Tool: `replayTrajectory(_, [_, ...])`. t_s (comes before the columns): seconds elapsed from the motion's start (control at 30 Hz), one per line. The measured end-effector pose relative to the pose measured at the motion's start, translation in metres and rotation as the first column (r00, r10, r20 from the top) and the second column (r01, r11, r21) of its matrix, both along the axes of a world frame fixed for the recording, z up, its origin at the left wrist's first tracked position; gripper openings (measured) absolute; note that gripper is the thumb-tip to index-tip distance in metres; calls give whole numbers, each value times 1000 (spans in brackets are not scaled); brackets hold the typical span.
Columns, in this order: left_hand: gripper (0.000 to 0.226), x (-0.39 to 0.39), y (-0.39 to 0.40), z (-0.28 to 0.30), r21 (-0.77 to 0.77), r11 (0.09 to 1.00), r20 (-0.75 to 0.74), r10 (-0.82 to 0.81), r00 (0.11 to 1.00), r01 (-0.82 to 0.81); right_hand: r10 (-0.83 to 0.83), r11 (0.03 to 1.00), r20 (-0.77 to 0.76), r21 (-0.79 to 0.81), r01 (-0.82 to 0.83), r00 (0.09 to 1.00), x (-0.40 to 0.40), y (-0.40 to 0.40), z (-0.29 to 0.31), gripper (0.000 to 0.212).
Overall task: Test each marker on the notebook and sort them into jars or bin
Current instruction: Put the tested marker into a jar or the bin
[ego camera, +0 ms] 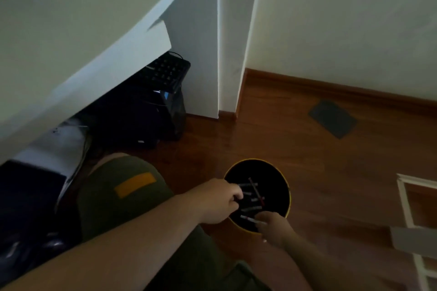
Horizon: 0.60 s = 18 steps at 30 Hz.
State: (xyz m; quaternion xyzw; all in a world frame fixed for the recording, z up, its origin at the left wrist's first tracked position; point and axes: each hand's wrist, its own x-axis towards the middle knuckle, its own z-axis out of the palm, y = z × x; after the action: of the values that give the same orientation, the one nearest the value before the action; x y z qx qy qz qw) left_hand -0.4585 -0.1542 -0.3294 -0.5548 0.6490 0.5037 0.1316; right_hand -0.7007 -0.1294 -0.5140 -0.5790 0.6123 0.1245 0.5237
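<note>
The round bin (287, 186), black inside with a yellow rim, stands on the wooden floor (307, 149) just beside the person's knee (123, 186), which is clad in olive shorts bearing an orange patch. Several markers (251, 199) lie loose on the bin's bottom, pointing in mixed directions.

Both hands reach into the bin from the near side. The left hand (218, 199) hangs over the left rim with fingers curled down among the markers; the picture is dim and blurred, and whether it holds one cannot be told. The right hand (272, 225) is at the near rim and pinches a single marker (248, 219) with a red band between thumb and fingertips, the marker lying nearly level and pointing left.

Surroundings: a white desk (71, 42) overhangs the upper left, with a black keyboard (165, 71) propped on a dark computer tower (151, 113) beneath it. A white partition (196, 54) stands behind the tower. A dark flat rectangle (332, 118) lies on the floor well apart from the bin, near the wooden skirting. A white frame (406, 198) stands at the right edge. The left forearm crosses in front of the knee and covers part of the bin's left rim.
</note>
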Motion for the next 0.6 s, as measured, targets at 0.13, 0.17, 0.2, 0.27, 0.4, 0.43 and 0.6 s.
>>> replayTrajectory(0.13, [37,4,-5,2,-2,1000,-19,25,1000,-25,135,985,37,106,-138,990,22,-15,4,33])
replayTrajectory(0.17, [37,4,-5,3,-11,1000,-20,24,1000,-24,142,980,59,131,-149,988,27,-20,11,33])
replayTrajectory(0.2, [36,5,-4,5,-27,999,-24,31,999,-32,113,981,98,148,-126,989,32,-27,23,31])
replayTrajectory(0.27, [34,5,-3,14,-84,992,-78,92,993,-99,1,996,227,91,-23,974,45,-42,57,23])
replayTrajectory(0.4, [35,15,1,64,-340,864,-266,290,919,-371,-26,986,487,-134,104,873,82,-77,171,19])
replayTrajectory(0.43, [35,23,3,87,-429,806,-304,296,905,-408,24,974,529,-202,99,848,93,-84,206,23])
replayTrajectory(0.6, [35,100,48,251,-802,418,-383,187,904,-426,313,872,724,-476,117,615,155,-91,373,32])
